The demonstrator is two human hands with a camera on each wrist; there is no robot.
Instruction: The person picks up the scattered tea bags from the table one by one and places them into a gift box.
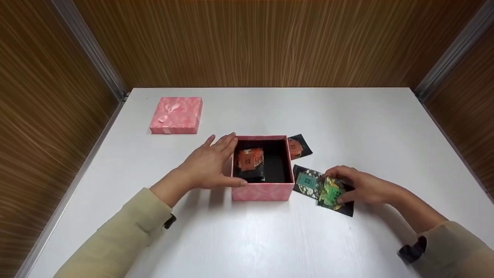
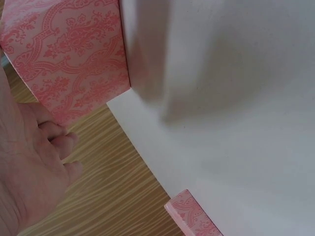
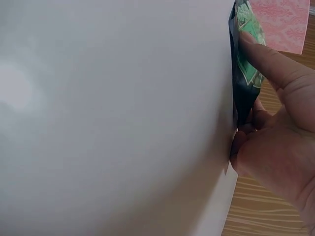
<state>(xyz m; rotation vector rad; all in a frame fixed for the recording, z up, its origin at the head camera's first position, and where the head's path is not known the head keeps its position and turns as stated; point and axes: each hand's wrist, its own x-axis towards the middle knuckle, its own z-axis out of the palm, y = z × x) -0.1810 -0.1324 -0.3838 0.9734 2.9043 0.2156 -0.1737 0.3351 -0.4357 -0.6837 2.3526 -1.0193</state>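
A pink patterned box with a black inside stands uncovered on the table. Inside, at the left, lies a black sachet with an orange-red label. My left hand rests along the box's left side, thumb at the front rim and fingers spread toward the back left corner. To the right of the box, my right hand pinches a black sachet with a green label, thumb on its face. In the right wrist view the green sachet stands nearly edge-on. It overlaps a teal-labelled sachet in the head view.
The pink lid with a ribbon bow lies at the back left of the white table. Another orange-labelled sachet lies behind the box's right side. Wood-grain panels enclose the table at the back and sides.
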